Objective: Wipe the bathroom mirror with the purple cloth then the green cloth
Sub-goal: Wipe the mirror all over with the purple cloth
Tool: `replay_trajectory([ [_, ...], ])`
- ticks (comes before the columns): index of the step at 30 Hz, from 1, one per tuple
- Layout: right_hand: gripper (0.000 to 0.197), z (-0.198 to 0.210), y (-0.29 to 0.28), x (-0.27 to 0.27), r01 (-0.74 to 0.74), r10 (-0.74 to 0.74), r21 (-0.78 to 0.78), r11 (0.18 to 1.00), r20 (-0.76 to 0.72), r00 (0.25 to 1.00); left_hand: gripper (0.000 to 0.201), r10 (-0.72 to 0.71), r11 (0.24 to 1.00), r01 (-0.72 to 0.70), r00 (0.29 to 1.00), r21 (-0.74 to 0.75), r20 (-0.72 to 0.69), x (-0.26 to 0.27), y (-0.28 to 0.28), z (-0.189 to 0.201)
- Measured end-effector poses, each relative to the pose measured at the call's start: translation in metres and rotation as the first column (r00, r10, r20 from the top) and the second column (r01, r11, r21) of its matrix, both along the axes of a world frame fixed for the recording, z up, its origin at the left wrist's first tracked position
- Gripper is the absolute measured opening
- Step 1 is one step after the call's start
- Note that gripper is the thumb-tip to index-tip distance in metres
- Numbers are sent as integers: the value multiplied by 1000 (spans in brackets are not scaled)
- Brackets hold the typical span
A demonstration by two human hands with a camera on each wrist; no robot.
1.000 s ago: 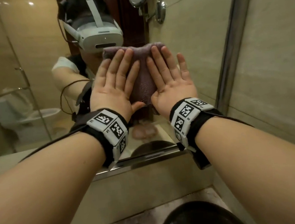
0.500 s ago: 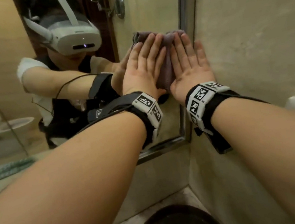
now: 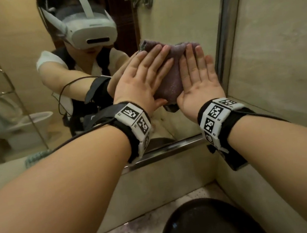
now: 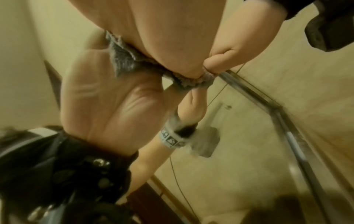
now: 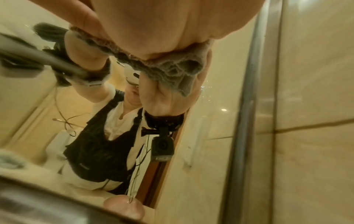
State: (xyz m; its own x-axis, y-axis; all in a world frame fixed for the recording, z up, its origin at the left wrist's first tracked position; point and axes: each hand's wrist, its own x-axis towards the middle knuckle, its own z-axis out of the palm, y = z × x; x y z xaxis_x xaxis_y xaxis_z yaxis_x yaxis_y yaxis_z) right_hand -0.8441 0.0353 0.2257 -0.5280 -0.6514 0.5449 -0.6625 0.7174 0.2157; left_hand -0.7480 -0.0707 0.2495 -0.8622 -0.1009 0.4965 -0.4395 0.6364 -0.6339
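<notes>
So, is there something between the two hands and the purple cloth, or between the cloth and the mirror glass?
Nothing visible. The left hand and the right hand lie flat directly on the purple cloth, and the cloth is pressed against the mirror, near its right frame.

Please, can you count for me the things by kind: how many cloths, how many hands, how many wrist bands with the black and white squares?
Cloths: 2, the purple cloth and a green cloth seen in the mirror.
Hands: 2, left hand, right hand.
Wrist bands: 2, left band, right band.
Total: 6
</notes>
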Motion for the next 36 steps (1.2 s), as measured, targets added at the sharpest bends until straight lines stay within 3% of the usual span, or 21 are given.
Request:
replay_trajectory([
  [14, 75, -47, -71, 81, -284, 275, -97, 954, -90, 957, 82, 12, 999, -12, 1000, -41, -2, 112, -78, -35],
  [17, 78, -62, -94, 101, -360, 330, -184, 915, -173, 928, 83, 33, 999, -33, 999, -12, -14, 140, -93, -43],
  [22, 91, -83, -127, 145, -360, 339, -295, 885, -121, 933, 83, 140, 989, -141, 990, 52, 19, 177, -111, -55],
  [31, 84, -89, -127, 144, -369, 328, -264, 891, -187, 926, 88, 96, 988, -91, 995, 123, -29, 183, -112, -66],
  [36, 76, -85, -113, 128, -374, 341, -180, 910, -188, 921, 91, 159, 949, -125, 983, 290, -96, 168, -96, -83],
])
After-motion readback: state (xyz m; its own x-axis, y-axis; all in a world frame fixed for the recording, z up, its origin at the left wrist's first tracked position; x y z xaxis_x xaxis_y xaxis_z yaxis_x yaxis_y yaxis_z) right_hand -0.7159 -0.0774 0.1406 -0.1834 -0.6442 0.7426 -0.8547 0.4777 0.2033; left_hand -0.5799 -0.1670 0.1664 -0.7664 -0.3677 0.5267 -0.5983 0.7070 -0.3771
